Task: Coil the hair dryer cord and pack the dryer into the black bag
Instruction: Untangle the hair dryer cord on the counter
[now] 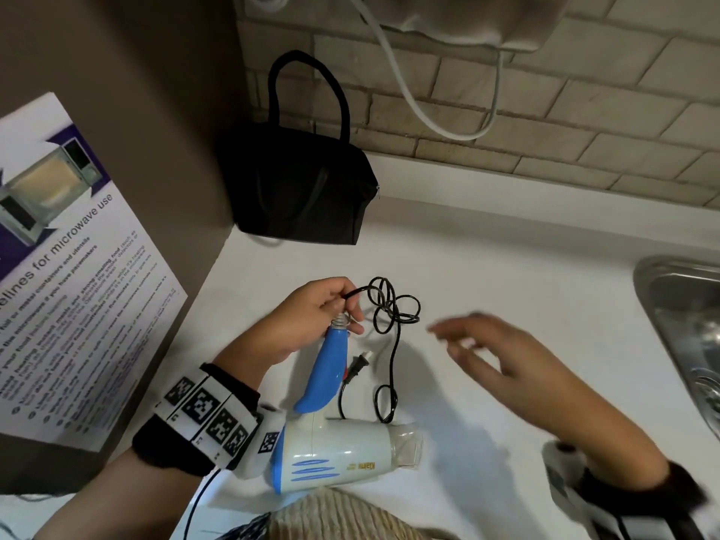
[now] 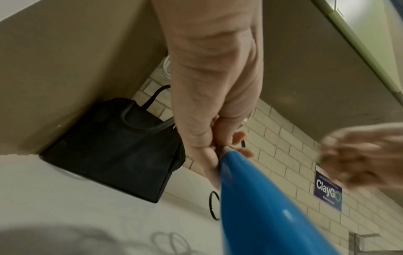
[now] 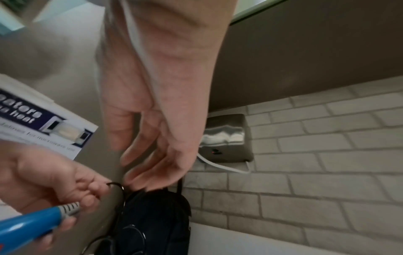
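Note:
A white and blue hair dryer (image 1: 339,457) lies on the white counter (image 1: 506,267), its blue handle (image 1: 331,368) pointing away from me. My left hand (image 1: 323,309) pinches the black cord (image 1: 393,305) where it leaves the handle's ribbed end (image 3: 69,207). The cord lies in loose tangled loops on the counter, and its plug (image 1: 360,366) rests beside the handle. My right hand (image 1: 479,344) hovers blurred to the right of the loops, fingers spread, holding nothing. The black bag (image 1: 300,196) stands shut in the back corner.
A steel sink (image 1: 685,329) is set into the counter at the right. A microwave poster (image 1: 70,267) hangs on the brown panel to the left. A metal wall unit (image 3: 226,138) with a white cable (image 1: 420,111) is mounted on the brick wall.

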Demonstrator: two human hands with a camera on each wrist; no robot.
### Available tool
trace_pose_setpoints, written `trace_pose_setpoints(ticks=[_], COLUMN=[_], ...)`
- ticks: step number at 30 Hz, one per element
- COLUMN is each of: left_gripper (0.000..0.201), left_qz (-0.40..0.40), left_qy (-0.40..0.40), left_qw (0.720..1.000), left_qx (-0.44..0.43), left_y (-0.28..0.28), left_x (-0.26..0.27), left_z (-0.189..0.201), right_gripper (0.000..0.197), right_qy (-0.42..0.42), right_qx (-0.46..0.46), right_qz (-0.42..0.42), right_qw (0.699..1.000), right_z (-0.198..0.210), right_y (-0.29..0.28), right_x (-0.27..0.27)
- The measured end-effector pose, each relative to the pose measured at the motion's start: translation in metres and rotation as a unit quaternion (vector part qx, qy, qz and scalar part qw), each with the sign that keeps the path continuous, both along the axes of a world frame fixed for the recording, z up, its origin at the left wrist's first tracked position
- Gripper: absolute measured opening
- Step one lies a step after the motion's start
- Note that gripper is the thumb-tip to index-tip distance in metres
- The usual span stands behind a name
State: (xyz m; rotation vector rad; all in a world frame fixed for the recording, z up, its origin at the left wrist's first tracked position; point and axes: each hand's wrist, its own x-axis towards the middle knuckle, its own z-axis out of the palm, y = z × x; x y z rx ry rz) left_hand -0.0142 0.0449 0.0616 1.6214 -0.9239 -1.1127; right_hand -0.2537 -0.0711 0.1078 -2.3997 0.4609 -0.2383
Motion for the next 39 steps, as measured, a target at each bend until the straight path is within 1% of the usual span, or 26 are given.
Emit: trace_pose_setpoints(ticks=[1, 3, 5, 6, 8, 9, 11, 14, 18, 20, 24, 27, 28, 29, 31, 33, 34, 36, 37, 39], left_gripper=[0.029, 0.025, 0.021, 0.021, 0.025, 0.025, 0.028, 0.034, 0.034, 0.034, 0.029, 0.031, 0.031, 0.029, 0.027, 0.029, 0.028, 0.029, 0.030, 0.030], left_qz=[-0.003, -0.008, -0.006, -0.002, 0.007, 0.012, 0.024, 0.042, 0.030, 0.031, 0.044, 0.076, 0.087, 0.094, 0.094, 0.096, 0.100, 0.108, 0.111, 0.125], left_qy=[0.000, 0.003, 0.022, 0.040, 0.059, 0.052, 0.021, -0.008, 0.045, 0.054, 0.064, 0.090, 0.088, 0.069, -0.020, -0.094, -0.107, -0.103, -0.088, -0.034], left_qw=[1.000, 1.000, 0.999, 0.998, 0.997, 0.997, 0.996, 0.992, 0.987, 0.986, 0.987, 0.987, 0.989, 0.991, 0.995, 0.991, 0.989, 0.988, 0.989, 0.991], left_qx=[-0.006, -0.020, -0.033, -0.038, -0.052, -0.062, -0.086, -0.116, -0.148, -0.152, -0.141, -0.106, -0.087, -0.065, -0.021, -0.008, -0.014, -0.027, -0.031, -0.043], left_y=[0.001, 0.003, 0.006, 0.008, 0.012, 0.014, 0.017, 0.019, 0.024, 0.026, 0.029, 0.030, 0.030, 0.028, 0.023, 0.017, 0.014, 0.011, 0.011, 0.015], left_x=[-0.002, -0.006, -0.011, -0.013, -0.015, -0.016, -0.017, -0.019, -0.021, -0.020, -0.014, -0.008, -0.005, -0.002, 0.002, 0.004, 0.004, 0.006, 0.008, 0.014], left_z=[0.003, 0.009, 0.013, 0.014, 0.016, 0.017, 0.017, 0.013, 0.011, 0.011, 0.008, 0.010, 0.012, 0.013, 0.015, 0.017, 0.019, 0.018, 0.016, 0.009], right_gripper=[0.028, 0.036, 0.042, 0.040, 0.029, 0.024, 0.019, 0.030, 0.028, 0.030, 0.034, 0.033, 0.033, 0.033, 0.034, 0.031, 0.030, 0.028, 0.029, 0.032], right_qy=[-0.015, -0.028, 0.010, 0.048, 0.113, 0.121, 0.099, 0.088, 0.086, 0.094, 0.079, 0.111, 0.121, 0.126, 0.122, 0.119, 0.117, 0.076, 0.034, -0.062], right_qx=[-0.013, -0.062, -0.124, -0.146, -0.182, -0.191, -0.196, -0.158, -0.122, -0.105, -0.096, -0.091, -0.093, -0.093, -0.081, -0.057, -0.034, 0.028, 0.057, 0.114], right_qz=[-0.011, 0.005, 0.044, 0.051, 0.064, 0.070, 0.074, 0.090, 0.085, 0.077, 0.078, 0.062, 0.057, 0.051, 0.040, 0.048, 0.054, 0.048, 0.026, -0.055], right_qw=[1.000, 0.998, 0.991, 0.987, 0.975, 0.972, 0.973, 0.979, 0.985, 0.987, 0.989, 0.988, 0.987, 0.986, 0.988, 0.990, 0.991, 0.996, 0.997, 0.990], right_z=[0.006, 0.012, 0.013, 0.011, 0.004, 0.002, -0.002, -0.009, -0.029, -0.040, -0.056, -0.061, -0.062, -0.062, -0.058, -0.047, -0.040, -0.026, -0.021, -0.017], right_y=[-0.002, -0.003, -0.002, -0.002, -0.004, -0.004, -0.009, -0.014, -0.025, -0.032, -0.041, -0.045, -0.045, -0.046, -0.043, -0.037, -0.034, -0.031, -0.033, -0.041], right_x=[0.018, 0.052, 0.081, 0.093, 0.108, 0.112, 0.116, 0.115, 0.111, 0.108, 0.107, 0.106, 0.106, 0.106, 0.106, 0.108, 0.108, 0.106, 0.103, 0.093])
